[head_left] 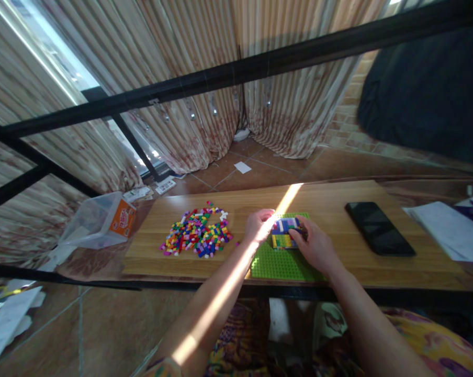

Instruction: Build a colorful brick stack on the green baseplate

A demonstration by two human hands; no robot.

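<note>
A green studded baseplate (281, 266) lies on the wooden table. On its upper part sits a toy brick structure (284, 241), with blue and white rows at the back and yellow and green ones in front. My left hand (259, 226) is at the structure's left back corner, fingers bent together; a sunlight streak washes out the fingertips, so what they hold is unclear. From the right, my right hand (314, 244) grips the structure's edge, thumb on the near side and fingers behind. Left of the baseplate spreads a pile of small coloured toy bricks (199, 233).
A black phone (380, 229) lies on the table (326, 196) to the right, with white papers (448, 230) beyond it. Past the table's left end stands a clear plastic box (91, 220) with an orange label. A black metal bar (221, 73) crosses in front of the curtains.
</note>
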